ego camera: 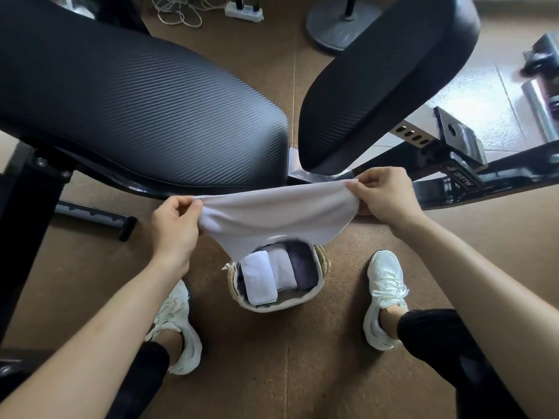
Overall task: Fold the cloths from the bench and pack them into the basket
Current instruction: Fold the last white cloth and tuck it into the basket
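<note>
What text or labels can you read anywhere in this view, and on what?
Only one marking shows: pale lettering with a logo on the black bench frame, lying at an angle and too blurred to read for certain. The cloth, basket, shoes and bench pads show no text.

The floor (266,367) is brown with a speckled surface. A woven basket (323,261) stands on it, near the centre, between two white shoes (385,297). The black padded bench (145,116) stands on the floor at the far side; its pads carry nothing. A round stand base (332,28), a power strip (243,11) and loose cables (181,10) lie on the far floor.
</note>
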The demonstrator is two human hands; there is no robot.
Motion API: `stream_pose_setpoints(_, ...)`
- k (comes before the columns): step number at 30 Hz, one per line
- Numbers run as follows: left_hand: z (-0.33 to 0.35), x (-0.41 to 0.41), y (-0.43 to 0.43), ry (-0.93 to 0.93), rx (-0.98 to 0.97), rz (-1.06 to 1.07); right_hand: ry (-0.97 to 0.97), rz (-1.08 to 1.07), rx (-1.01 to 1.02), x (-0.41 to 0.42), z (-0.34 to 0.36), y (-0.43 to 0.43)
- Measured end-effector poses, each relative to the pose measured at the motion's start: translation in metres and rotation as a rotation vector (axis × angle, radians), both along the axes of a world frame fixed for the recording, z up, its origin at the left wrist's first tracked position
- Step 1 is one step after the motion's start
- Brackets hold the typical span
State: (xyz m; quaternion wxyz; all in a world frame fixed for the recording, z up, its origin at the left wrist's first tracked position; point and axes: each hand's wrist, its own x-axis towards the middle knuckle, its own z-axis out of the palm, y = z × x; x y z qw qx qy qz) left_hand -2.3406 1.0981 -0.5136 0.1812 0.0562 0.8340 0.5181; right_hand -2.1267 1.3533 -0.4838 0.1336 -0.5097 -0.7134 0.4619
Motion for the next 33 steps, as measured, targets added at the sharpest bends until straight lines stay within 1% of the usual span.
stream_pose_setpoints(4,0.006,0.012,0.004,-0.050,0.041,-0.038,0.052,-0.015,0.031,-0.004,-0.001,-0.012)
stream_pose_setpoints(9,0.012,0.037,0.013,-0.076,0.088,-0.119,0.147,-0.015,-0.039,-0.011,0.001,-0.038)
stream_pose_setpoints(14,0.020,0.063,0.023,-0.076,0.153,-0.276,0.203,0.137,-0.134,-0.016,0.004,-0.063)
stream_pose_setpoints(18,0.027,0.075,0.024,0.012,0.143,-0.411,0.247,0.238,-0.177,-0.016,0.005,-0.078)
stream_pose_setpoints(22,0.030,0.080,0.024,0.014,0.137,-0.415,0.258,0.289,-0.201,-0.016,0.005,-0.087)
stream_pose_setpoints(29,0.032,0.085,0.023,-0.032,0.191,-0.404,0.248,0.360,-0.150,-0.016,0.008,-0.096)
stream_pose_setpoints(31,0.035,0.087,0.024,-0.100,0.223,-0.415,0.204,0.374,-0.049,-0.016,0.008,-0.098)
stream_pose_setpoints(33,0.038,0.089,0.024,-0.157,0.258,-0.470,0.170,0.357,0.046,-0.015,0.008,-0.098)
